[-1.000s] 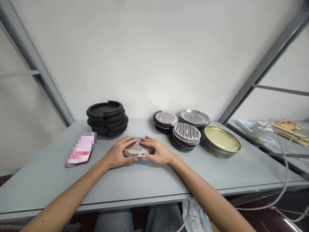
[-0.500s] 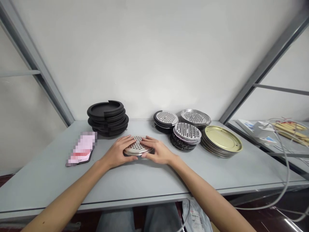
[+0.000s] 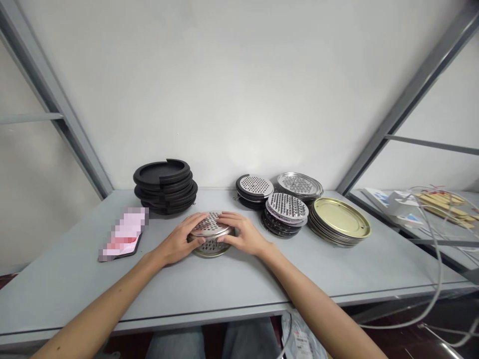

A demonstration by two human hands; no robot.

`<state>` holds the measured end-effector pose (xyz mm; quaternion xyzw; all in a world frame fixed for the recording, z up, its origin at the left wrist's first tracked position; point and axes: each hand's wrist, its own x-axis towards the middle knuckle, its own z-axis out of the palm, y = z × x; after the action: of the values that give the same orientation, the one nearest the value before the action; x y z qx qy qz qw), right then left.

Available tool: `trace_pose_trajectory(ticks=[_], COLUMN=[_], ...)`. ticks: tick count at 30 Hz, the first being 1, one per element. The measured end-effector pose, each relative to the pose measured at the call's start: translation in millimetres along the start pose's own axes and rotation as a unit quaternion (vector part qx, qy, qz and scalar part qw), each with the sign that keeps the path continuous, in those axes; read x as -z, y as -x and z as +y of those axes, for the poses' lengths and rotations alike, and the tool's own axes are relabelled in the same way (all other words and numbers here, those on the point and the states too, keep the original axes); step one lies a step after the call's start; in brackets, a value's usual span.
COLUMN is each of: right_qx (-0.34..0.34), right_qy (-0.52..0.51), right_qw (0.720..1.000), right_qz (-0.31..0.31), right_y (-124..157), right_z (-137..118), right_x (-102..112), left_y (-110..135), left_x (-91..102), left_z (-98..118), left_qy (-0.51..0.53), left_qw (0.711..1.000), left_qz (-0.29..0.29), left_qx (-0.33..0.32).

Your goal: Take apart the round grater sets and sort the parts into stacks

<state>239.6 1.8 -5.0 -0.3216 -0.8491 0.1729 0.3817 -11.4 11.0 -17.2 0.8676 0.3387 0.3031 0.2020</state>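
A round perforated metal disc [image 3: 208, 226] sits in the middle of the grey table [image 3: 209, 284], tilted up above a second perforated disc [image 3: 210, 248] under it. My left hand [image 3: 179, 240] grips the upper disc's left rim with curled fingers. On the right rim, my right hand [image 3: 241, 233] holds it the same way. Both forearms reach in from the front edge.
A stack of black round lids [image 3: 165, 184] stands at the back left. Perforated disc stacks [image 3: 286, 212] and gold-coloured plates [image 3: 339, 219] lie at the right. A blurred pink item [image 3: 125, 237] lies at the left. Cables [image 3: 430, 279] hang at the right side.
The upper disc has lifted slightly at the front, so a second perforated disc shows beneath it. Both hands stay on its rim.
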Motion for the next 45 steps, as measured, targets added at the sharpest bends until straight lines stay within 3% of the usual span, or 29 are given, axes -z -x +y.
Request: trace_pose_trajectory(ticks=[7, 16, 21, 24, 27, 33, 36, 40, 45], right_qx=[0.066, 0.018, 0.023, -0.036, -0.131, -0.230, -0.302, -0.409, -0.454], right_qy=[0.096, 0.208, 0.209, 0.198, 0.159, -0.003, -0.084, -0.149, -0.151], right_qw=[0.992, 0.973, 0.953, 0.924, 0.883, 0.853, 0.807, 0.751, 0.743], right_qz=[0.052, 0.096, 0.219, 0.326, 0.421, 0.469, 0.501, 0.497, 0.468], right_y=[2, 0, -4, -4, -2, 13, 23, 35, 45], right_z=[8, 14, 13, 8, 5, 25, 45, 71, 95], right_x=[10, 1, 10, 28, 60, 153, 189, 210, 210], left_y=[-1, 0, 0, 0, 1, 4, 3, 2, 2], left_x=[-1.3, -0.4, 2.6, 1.8, 0.1, -1.7, -1.9, -1.4, 1.3], left_z=[-5, -5, 1, 2, 0, -1, -1, -2, 2], left_qy=[0.064, 0.065, 0.061, 0.099, 0.111, 0.070, 0.055, 0.036, 0.018], left_qw=[0.997, 0.996, 0.992, 0.982, 0.985, 0.994, 0.995, 0.996, 0.995], left_qz=[0.038, 0.050, 0.109, 0.159, 0.123, 0.078, 0.076, 0.074, 0.095], left_qx=[0.035, 0.043, 0.018, 0.031, 0.040, 0.025, 0.033, 0.042, 0.037])
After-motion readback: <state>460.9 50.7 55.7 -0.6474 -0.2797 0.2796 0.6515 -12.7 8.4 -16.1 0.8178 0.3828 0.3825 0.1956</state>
